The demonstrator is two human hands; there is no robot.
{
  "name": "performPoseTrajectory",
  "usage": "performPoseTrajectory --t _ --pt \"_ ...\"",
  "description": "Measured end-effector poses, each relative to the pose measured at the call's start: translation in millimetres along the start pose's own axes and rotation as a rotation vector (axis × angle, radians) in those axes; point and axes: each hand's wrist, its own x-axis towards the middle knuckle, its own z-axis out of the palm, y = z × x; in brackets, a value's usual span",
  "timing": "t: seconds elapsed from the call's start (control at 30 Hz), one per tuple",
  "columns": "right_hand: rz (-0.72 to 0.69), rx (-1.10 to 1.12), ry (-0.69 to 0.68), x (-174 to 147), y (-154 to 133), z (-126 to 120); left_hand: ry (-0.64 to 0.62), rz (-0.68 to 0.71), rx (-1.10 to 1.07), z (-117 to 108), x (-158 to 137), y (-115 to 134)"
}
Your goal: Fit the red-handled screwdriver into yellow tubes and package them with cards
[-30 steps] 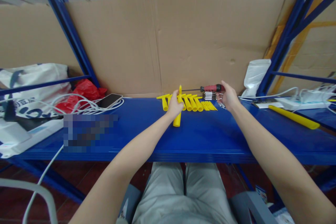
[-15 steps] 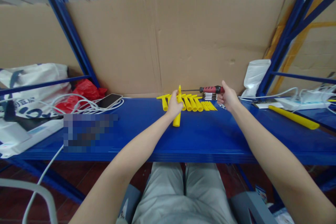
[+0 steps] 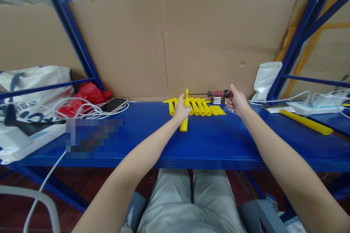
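Observation:
My left hand point(image 3: 181, 109) is closed around a yellow tube piece point(image 3: 184, 124) with a thin flat part standing up at its top. In my right hand point(image 3: 236, 99) is the red and black handle of a screwdriver point(image 3: 218, 93), held level. Its thin shaft points left and reaches the upper part of the yellow piece; the tip's exact contact cannot be made out. Behind my left hand lies a row of several similar yellow tube pieces point(image 3: 201, 108). Small yellow pointed pieces point(image 3: 218, 110) lie beside them, and small metal parts point(image 3: 231, 110) are under my right hand.
A small stack of dark and white packs point(image 3: 218, 100) stands at the cardboard back wall point(image 3: 207, 43). To the right are a white pouch point(image 3: 266, 80), a long yellow tube point(image 3: 306, 122) and a power strip point(image 3: 317, 107). Leftward lie a phone point(image 3: 115, 105), cables and a red bag point(image 3: 90, 96).
The screwdriver's handle looks slightly turned in my right hand, its shaft staying at the yellow piece. My left hand and the yellow tube piece hold almost the same position.

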Motion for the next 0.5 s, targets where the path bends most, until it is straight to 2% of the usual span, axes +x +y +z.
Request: performPoseTrajectory --t 0.1,0.3,0.5 --pt "-0.001 -0.001 0.046 -3.5 -3.4 3.5 0.001 -0.018 -0.002 -0.5 1.1 -0.7" --pt "0.033 0.014 0.05 -7.1 -7.4 6.3 0.012 0.005 0.002 -1.3 1.1 0.2" --pt "-0.022 -0.008 0.033 -8.5 -6.0 5.5 0.0 0.003 0.013 -1.5 0.4 0.8"
